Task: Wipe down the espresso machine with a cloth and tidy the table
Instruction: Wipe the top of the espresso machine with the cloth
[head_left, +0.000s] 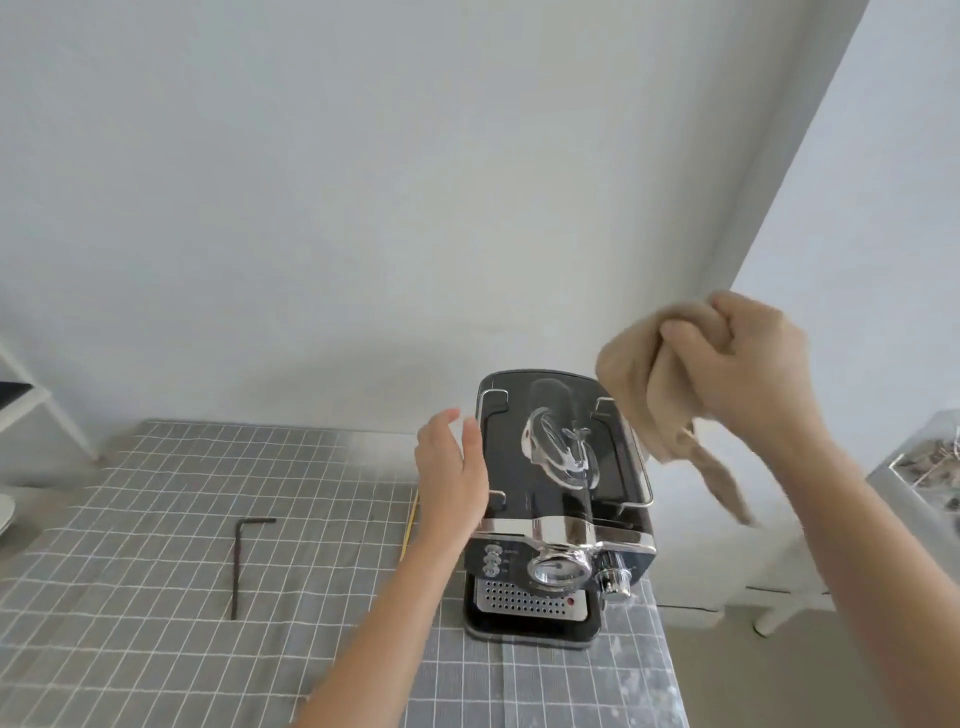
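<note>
My right hand (748, 364) bunches the tan cloth (654, 395) in a fist, above the espresso machine (561, 499) at the table's (156, 493) right edge. My left hand (452, 467), fingers spread and empty, lies against the machine's left side.

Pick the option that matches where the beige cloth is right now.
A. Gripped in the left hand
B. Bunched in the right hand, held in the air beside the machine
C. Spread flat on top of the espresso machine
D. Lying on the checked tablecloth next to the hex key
B: the right hand grips the bunched cloth up in the air to the right of the espresso machine, its tail hanging free, while the left hand is open and empty.
</note>
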